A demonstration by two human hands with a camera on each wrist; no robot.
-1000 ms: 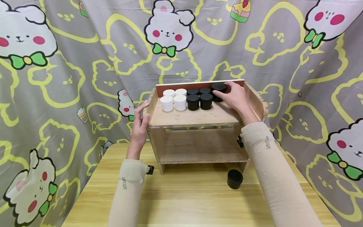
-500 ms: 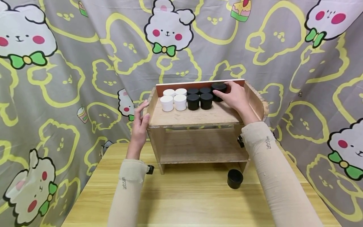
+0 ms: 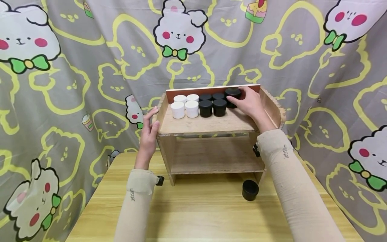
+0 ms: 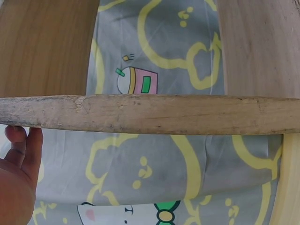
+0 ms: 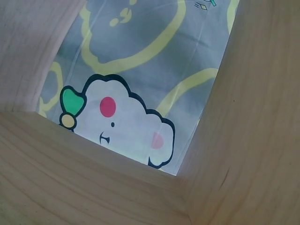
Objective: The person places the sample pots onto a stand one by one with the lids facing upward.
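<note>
A small wooden shelf unit (image 3: 208,126) stands on the table, its top tier holding two rows of small lidded jars. My right hand (image 3: 251,103) pinches a larger black jar (image 3: 233,92) at the right end of the back row, thumb in front and fingers behind. To its left are small black jars (image 3: 206,109), then white jars (image 3: 178,110). My left hand (image 3: 148,134) rests against the outside of the left side panel, fingers fairly straight. In the left wrist view, fingertips (image 4: 33,136) touch a wooden edge. The right wrist view shows only wood panels and curtain.
Another black jar (image 3: 250,190) stands on the wooden table (image 3: 193,215), in front of the unit's right leg. The unit has a lower tier (image 3: 216,156) and a raised right side panel (image 3: 272,106). A patterned curtain (image 3: 193,67) hangs behind.
</note>
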